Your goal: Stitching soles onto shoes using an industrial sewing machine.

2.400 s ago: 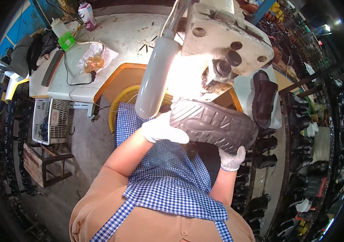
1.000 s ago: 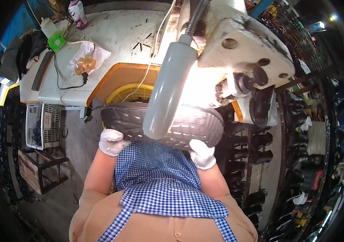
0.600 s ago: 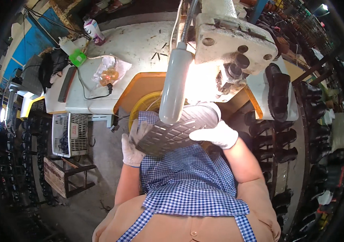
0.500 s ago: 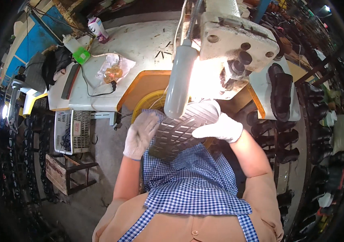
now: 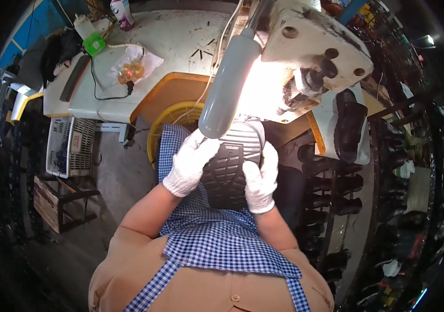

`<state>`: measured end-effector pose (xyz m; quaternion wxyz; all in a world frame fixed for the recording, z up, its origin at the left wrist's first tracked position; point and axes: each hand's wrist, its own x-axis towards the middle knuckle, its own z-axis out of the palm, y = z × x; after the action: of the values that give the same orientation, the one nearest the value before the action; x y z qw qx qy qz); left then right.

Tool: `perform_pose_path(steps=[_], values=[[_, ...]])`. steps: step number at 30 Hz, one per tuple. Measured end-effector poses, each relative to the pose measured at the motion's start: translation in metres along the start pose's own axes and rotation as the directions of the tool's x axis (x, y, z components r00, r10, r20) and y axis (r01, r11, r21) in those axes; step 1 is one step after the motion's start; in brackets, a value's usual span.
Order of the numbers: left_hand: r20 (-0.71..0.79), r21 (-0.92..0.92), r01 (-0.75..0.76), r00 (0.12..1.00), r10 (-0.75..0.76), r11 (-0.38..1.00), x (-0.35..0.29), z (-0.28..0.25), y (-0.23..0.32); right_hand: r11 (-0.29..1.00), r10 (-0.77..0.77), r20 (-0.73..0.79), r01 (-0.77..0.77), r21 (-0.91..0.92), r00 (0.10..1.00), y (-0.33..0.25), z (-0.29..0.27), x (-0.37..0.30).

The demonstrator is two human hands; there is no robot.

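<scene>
A black shoe (image 5: pixel 225 179) is turned with its treaded sole towards me, its far end brightly lit under the lamp. My left hand (image 5: pixel 193 162), in a white knit glove, is closed on the shoe's left edge. On the opposite edge my gloved right hand (image 5: pixel 261 179) grips it, thumb against the sole. The shoe's upper is hidden beneath. A grey tubular lamp (image 5: pixel 228 88) hangs just beyond my left hand, in front of the off-white machine head (image 5: pixel 310 49), whose lower part is lost in glare.
A white worktable (image 5: pixel 175 47) carries a plastic bag (image 5: pixel 133 67), a green-based bottle (image 5: pixel 94 44) and a pink-white bottle (image 5: pixel 122 14). Below are a yellow basket (image 5: pixel 154 136), a white crate (image 5: pixel 71 148) and a wooden stool (image 5: pixel 50 204). A dark shoe (image 5: pixel 349 125) lies right; racks of shoes (image 5: pixel 336 190) stand beyond.
My left hand has gone from open beside the shoe to holding its edge. The right hand has moved down and left along the shoe, which now points more upright. The whole view has shifted.
</scene>
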<state>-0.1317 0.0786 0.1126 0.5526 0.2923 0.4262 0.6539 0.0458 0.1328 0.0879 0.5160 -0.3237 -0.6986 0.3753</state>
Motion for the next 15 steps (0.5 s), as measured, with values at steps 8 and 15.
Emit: perform_pose_path(steps=[8, 15], values=[[-0.041, 0.077, 0.011, 0.999, -0.008, 0.997, -0.001, 0.013, -0.021, 0.911, -0.157, 0.28, 0.248, -0.329, 0.947, -0.006, -0.042, 0.04], [0.12, 0.717, -0.174, 0.985, 0.125, 0.675, 0.028, 0.005, 0.018, 0.941, 0.114, 0.723, 0.159, -0.297, 0.681, -0.027, -0.052, 0.126]])
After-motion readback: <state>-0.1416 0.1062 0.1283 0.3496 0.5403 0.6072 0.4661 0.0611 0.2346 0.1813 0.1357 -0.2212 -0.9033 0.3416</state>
